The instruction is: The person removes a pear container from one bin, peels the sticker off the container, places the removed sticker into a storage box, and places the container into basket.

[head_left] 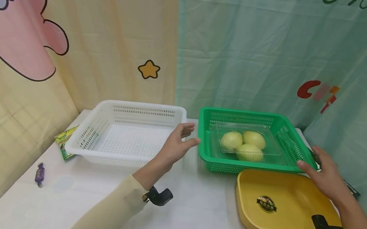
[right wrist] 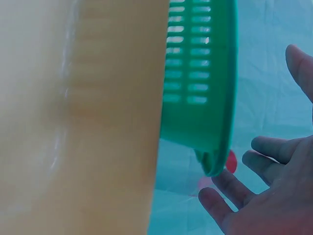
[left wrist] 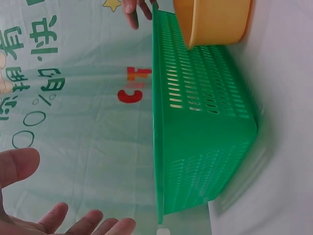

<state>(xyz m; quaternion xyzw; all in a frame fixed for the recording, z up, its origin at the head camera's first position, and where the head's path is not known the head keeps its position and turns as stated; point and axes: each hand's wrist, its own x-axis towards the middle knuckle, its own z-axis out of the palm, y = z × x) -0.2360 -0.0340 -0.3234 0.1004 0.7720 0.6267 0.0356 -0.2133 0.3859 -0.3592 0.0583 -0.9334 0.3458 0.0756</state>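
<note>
A green plastic basket [head_left: 218,166] stands at the back of the table. Inside it, a clear plastic box [head_left: 275,150] contains three pale yellow-green fruits [head_left: 250,153]. My left hand [head_left: 175,145] hovers by the basket's left side, palm facing it, thumb apart from the fingers. In the left wrist view those fingers [left wrist: 55,218] are spread and hold nothing. On the other side my right hand [head_left: 325,175] is at the basket's right front corner. The right wrist view shows its loosely extended fingers [right wrist: 215,203] right at the rim's end [right wrist: 212,164].
A yellow basin [head_left: 298,208] sits in front of the green basket, below the right forearm. To the left stands a white basket [head_left: 101,153], with a green-and-yellow packet [head_left: 65,142] beside it. A purple-wrapped candy [head_left: 40,174] lies near the table's left edge. Printed curtains [head_left: 242,60] hang behind.
</note>
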